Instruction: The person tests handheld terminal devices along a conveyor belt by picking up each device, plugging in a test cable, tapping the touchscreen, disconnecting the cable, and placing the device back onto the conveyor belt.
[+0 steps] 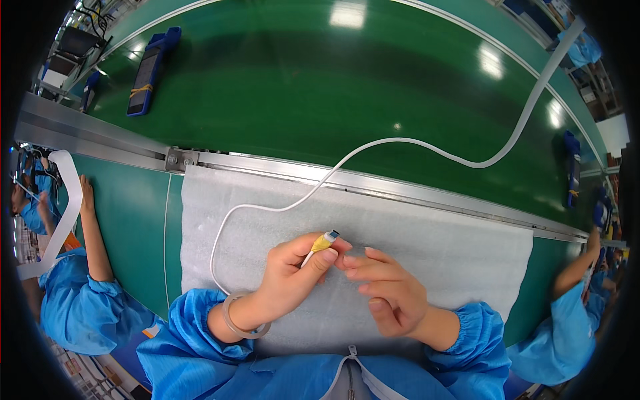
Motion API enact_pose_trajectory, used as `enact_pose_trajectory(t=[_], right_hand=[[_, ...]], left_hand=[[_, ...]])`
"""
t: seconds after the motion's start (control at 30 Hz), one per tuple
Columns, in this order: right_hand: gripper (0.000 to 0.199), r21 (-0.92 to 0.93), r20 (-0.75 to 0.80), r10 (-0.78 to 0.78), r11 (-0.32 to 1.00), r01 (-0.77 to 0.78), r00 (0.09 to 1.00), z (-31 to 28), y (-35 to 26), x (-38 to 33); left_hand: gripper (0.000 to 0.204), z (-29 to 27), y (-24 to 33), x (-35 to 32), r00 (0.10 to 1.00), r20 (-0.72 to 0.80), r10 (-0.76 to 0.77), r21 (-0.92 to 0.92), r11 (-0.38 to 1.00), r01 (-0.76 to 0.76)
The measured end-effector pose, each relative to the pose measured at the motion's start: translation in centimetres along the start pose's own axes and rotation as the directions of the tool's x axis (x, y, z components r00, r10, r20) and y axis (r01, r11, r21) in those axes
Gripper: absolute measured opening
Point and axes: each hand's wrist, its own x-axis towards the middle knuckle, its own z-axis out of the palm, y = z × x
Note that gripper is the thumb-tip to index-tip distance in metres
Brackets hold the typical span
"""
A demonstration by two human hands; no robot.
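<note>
Between the thumb and fingers of my left hand (291, 275) is the end of a white cable, a plug (330, 236) with a dark rectangular tip. Yellow tape (321, 243) wraps the plug's body, and the tip points up and to the right. My right hand (393, 291) is beside it, fingers apart and slightly curled, with nothing visible in it. Its fingertips come close to those of my left hand; whether they touch, I cannot tell. A long white cable (400, 141) loops from near my left wrist up across the metal rail to the upper right.
A white foam sheet (233, 180) covers the bench under my hands. Beyond the metal rail (393, 193) runs a green belt (267, 80). Blue handheld devices lie on it at far left (148, 73) and right (572, 168). Co-workers in blue sleeves sit at left (87, 307) and right (557, 333).
</note>
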Motion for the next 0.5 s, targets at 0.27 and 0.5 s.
enact_pose_trajectory(t=[0.27, 0.5], right_hand=[[0.015, -0.146, 0.093, -0.032, 0.988, 0.045, 0.995, -0.1, -0.2, 0.1], [0.012, -0.366, 0.132, -0.05, 0.926, 0.095, 0.99, 0.4, -0.9, 0.3]], left_hand=[[0.015, 0.1, 0.2, 0.2, 0.998, 0.049, 0.05, -0.076, 0.996, -0.046], [0.014, 0.1, 0.6, 0.6, 0.99, 0.082, 0.117, -0.056, 0.992, -0.113]])
